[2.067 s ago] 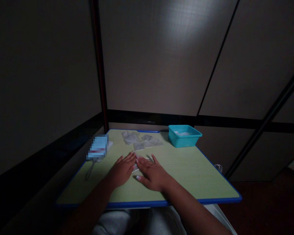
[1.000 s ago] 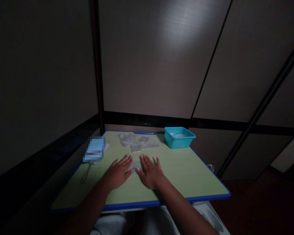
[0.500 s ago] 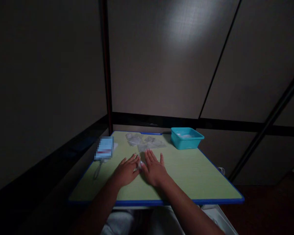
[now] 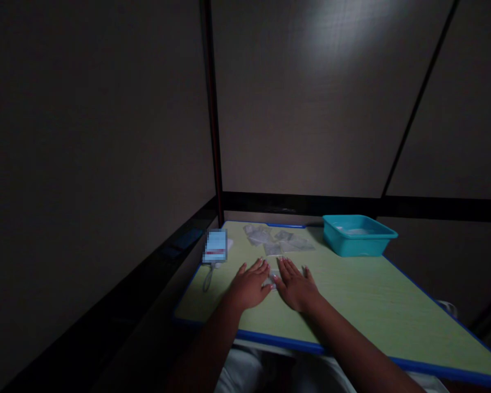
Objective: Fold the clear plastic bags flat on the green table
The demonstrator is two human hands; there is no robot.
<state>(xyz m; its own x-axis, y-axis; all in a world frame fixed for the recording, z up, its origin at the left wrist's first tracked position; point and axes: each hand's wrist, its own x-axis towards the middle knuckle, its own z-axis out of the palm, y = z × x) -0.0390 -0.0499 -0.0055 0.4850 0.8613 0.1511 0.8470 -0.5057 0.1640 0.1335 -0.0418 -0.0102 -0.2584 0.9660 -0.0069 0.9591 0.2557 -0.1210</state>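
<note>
Both palms face down on the light green tabletop (image 4: 360, 305), near its front half. Under and between them lies a clear plastic bag (image 4: 272, 280), mostly covered by the fingers. My left hand (image 4: 249, 287) rests flat with its fingers spread over the left part of the bag. On the right side of it, my right hand (image 4: 298, 289) also lies flat, fingers stretched forward and thumb pointing toward the left hand. Just beyond the fingertips lie several thin clear plastic bags (image 4: 258, 234), flat and partly overlapping.
A teal plastic basin (image 4: 354, 245) stands at the back right, with something pale inside that I cannot make out. At the left edge sits a blurred light-blue item (image 4: 216, 245) beside a looped grey strap (image 4: 207, 279). Dark panelled walls (image 4: 303, 125) close off the back and left.
The view has turned left, so everything appears farther right. My hands have moved slightly apart, and the plastic between them looks flatter and less bunched.
</note>
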